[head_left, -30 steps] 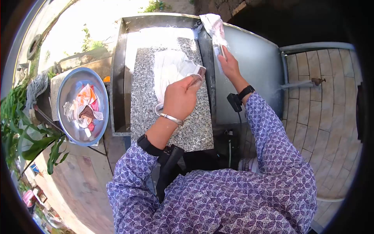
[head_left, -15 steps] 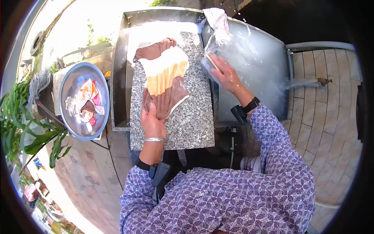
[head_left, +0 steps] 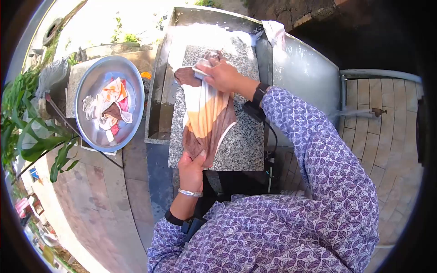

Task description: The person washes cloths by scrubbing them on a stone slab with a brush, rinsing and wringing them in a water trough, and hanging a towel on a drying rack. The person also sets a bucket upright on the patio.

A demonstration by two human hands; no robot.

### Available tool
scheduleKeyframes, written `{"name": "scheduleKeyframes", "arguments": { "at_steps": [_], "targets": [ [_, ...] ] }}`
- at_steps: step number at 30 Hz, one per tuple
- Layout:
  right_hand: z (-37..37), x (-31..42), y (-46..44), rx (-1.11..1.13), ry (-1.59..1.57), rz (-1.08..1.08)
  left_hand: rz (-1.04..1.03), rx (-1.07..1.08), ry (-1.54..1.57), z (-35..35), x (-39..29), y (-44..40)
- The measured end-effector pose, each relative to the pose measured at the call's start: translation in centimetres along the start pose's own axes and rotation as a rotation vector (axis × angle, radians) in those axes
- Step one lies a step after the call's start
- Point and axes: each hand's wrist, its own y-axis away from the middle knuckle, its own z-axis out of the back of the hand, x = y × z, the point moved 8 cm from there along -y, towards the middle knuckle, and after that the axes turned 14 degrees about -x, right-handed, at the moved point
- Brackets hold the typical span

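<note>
A wet brown, white and orange garment (head_left: 205,111) lies stretched on a speckled granite slab (head_left: 243,148). At the near edge of the slab, my left hand (head_left: 190,173) pinches the garment's brown lower end, its fingers closed on the cloth. My right hand (head_left: 226,76) is wrapped around a scrub brush (head_left: 201,69), which rests against the brown and white far end of the garment. Part of the brush is hidden under my fingers.
On the left stands a metal basin (head_left: 80,109) with several pieces of clothing in it. Right of the slab is a water-filled trough (head_left: 302,68), fed by a running tap (head_left: 378,112). A pale cloth (head_left: 274,32) hangs over the divider.
My right hand has swung left with the brush from over the trough onto the garment's far end. The garment now looks pulled longer and narrower, with my left hand still gripping its lower end.
</note>
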Motion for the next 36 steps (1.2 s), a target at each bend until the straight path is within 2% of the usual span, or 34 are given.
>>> {"name": "scheduleKeyframes", "arguments": {
  "at_steps": [2,4,6,8,10,11,12,13,14,16,17,19,20,21,22,26,28,30,32,34,36],
  "targets": [
    [2.2,10.2,7.1,0.145,-0.178,0.325,0.011,0.039,-0.021,-0.1,0.7,-0.1],
    [2.1,11.2,8.8,0.162,-0.180,0.444,0.044,0.168,-0.152,-0.2,1.8,-0.1],
    [0.2,3.8,3.6,-0.172,-0.054,0.217,0.005,0.095,-0.202,0.1,0.8,0.6],
    [-2.3,-4.5,-1.5,-0.073,0.138,-0.173,-0.052,0.130,-0.303,0.7,0.5,1.3],
    [-4.8,-9.1,-3.8,0.090,0.088,-0.343,-0.066,0.154,-0.371,-0.2,-0.7,1.2],
    [-4.0,-9.3,-3.4,0.080,0.090,-0.354,-0.217,0.299,-0.834,-1.9,-2.7,1.5],
    [-2.9,-8.5,-3.1,0.035,-0.046,-0.298,-0.376,0.442,-1.293,-3.5,-4.0,1.6],
    [-1.6,-7.7,-2.5,-0.008,-0.178,-0.240,-0.571,0.364,-1.404,-5.1,-6.3,1.2],
    [0.0,-7.4,-1.0,-0.018,-0.165,-0.249,-0.698,0.257,-1.365,-6.8,-8.5,0.4],
    [5.0,-6.1,3.6,-0.220,-0.200,-0.208,-1.189,0.096,-1.354,-10.4,-11.3,-3.4],
    [6.0,-6.9,6.0,-0.254,-0.178,-0.258,-1.252,0.025,-1.507,-12.2,-11.7,-6.1],
    [7.4,-9.9,11.3,-0.337,-0.174,-0.379,-1.217,-0.066,-1.696,-14.9,-11.0,-12.6],
    [7.9,-11.5,14.1,-0.384,-0.194,-0.449,-1.220,-0.052,-1.694,-16.0,-10.4,-14.7],
    [8.3,-12.9,16.7,-0.362,-0.183,-0.557,-1.150,-0.095,-1.752,-16.5,-9.7,-16.9],
    [8.7,-14.3,19.3,-0.340,-0.174,-0.668,-1.080,-0.136,-1.811,-16.8,-9.2,-18.1],
    [8.0,-18.7,28.6,-0.350,-0.092,-0.774,-1.002,-0.060,-2.018,-19.2,-8.4,-17.8],
    [7.2,-20.5,32.7,-0.310,-0.159,-0.916,-0.714,0.064,-1.945,-18.2,-7.6,-19.7],
    [7.2,-21.2,35.2,-0.343,-0.141,-0.975,-0.812,0.575,-2.146,-20.6,-5.4,-19.0],
    [6.9,-22.1,36.8,-0.366,-0.131,-1.014,-0.284,0.246,-1.136,-20.3,-6.4,-19.3],
    [6.6,-22.7,37.6,-0.354,-0.043,-0.980,-0.228,0.443,-0.805,-24.5,-7.6,-15.6],
    [6.5,-24.4,38.4,-0.368,-0.030,-0.993,-0.207,0.470,-0.492,-27.9,-10.1,-10.0]
  ]
}}
